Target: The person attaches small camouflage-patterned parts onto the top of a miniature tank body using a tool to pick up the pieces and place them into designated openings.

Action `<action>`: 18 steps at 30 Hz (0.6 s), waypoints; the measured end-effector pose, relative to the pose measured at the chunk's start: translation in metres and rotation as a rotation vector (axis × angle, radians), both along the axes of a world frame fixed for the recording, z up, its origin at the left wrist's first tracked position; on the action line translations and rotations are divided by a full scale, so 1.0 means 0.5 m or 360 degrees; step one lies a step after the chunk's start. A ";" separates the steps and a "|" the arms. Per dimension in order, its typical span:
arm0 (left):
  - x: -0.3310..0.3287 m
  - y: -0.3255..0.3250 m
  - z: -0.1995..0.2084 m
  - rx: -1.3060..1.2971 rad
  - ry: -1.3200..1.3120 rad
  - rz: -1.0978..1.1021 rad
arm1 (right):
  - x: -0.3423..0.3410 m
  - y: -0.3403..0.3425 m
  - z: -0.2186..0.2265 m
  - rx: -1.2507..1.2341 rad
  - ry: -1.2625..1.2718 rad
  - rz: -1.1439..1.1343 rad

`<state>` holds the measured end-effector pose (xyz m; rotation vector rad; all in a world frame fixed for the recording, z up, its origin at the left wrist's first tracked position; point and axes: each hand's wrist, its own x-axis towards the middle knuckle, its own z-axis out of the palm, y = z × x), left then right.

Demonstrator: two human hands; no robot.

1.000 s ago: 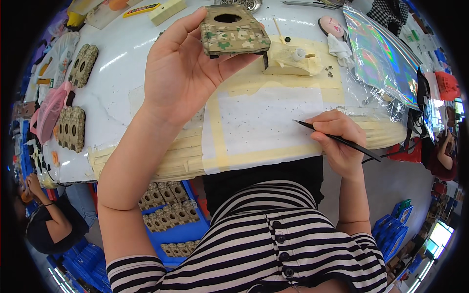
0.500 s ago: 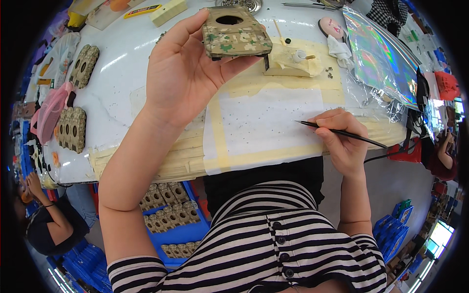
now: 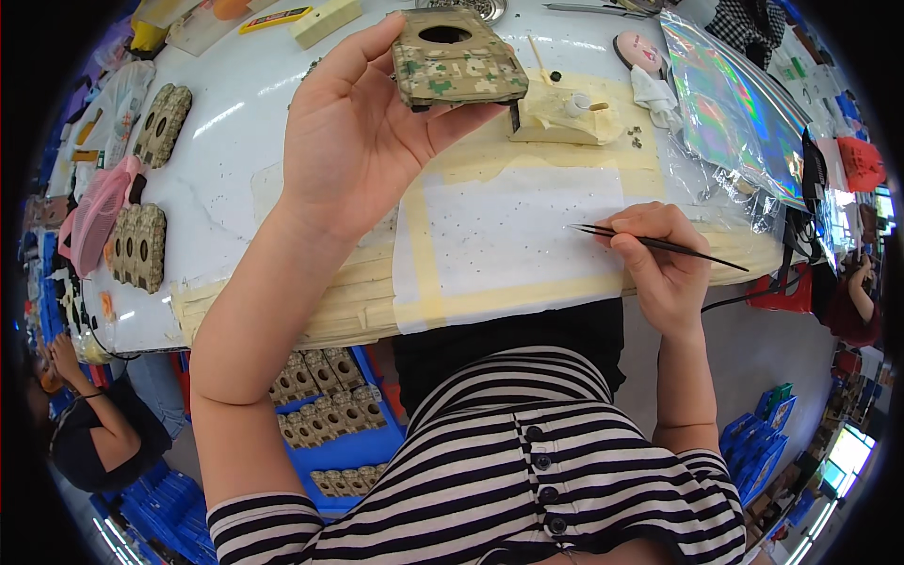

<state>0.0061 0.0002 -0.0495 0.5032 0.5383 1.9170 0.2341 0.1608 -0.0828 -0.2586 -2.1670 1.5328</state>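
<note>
My left hand point(image 3: 344, 141) is raised over the table, its fingers and thumb closed around a camouflage-painted model tank hull point(image 3: 461, 71). The hull is tilted, and a round hole shows in its top. Lower and to the right, my right hand point(image 3: 664, 264) pinches a pair of black tweezers point(image 3: 687, 250). The tweezers' two tips point left, slightly apart, above a white paper sheet point(image 3: 508, 273) strewn with tiny dark specks. Whether anything sits between the tips is too small to tell.
Behind the sheet stands a taped block point(image 3: 556, 132) with a small white cup. More camouflage hulls point(image 3: 139, 247) stand at the left; several fill a blue crate point(image 3: 325, 452) below the table edge. Shiny film point(image 3: 739, 104) lies at the right. A co-worker point(image 3: 104, 424) sits at far left.
The tweezers' tips show apart now, where they looked together before. The hull has shifted very slightly in my left hand's grip.
</note>
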 end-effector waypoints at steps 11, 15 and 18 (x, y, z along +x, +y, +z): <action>0.013 0.001 0.012 -0.0259 -0.0332 0.0168 | -0.003 0.001 0.004 0.0094 0.0017 0.0062; 0.013 0.002 0.010 -0.0239 -0.0308 0.0155 | -0.004 0.012 0.012 0.0028 -0.0032 0.0094; 0.010 0.002 0.003 -0.0216 -0.0293 0.0150 | -0.024 0.031 0.040 0.0167 -0.0111 0.0290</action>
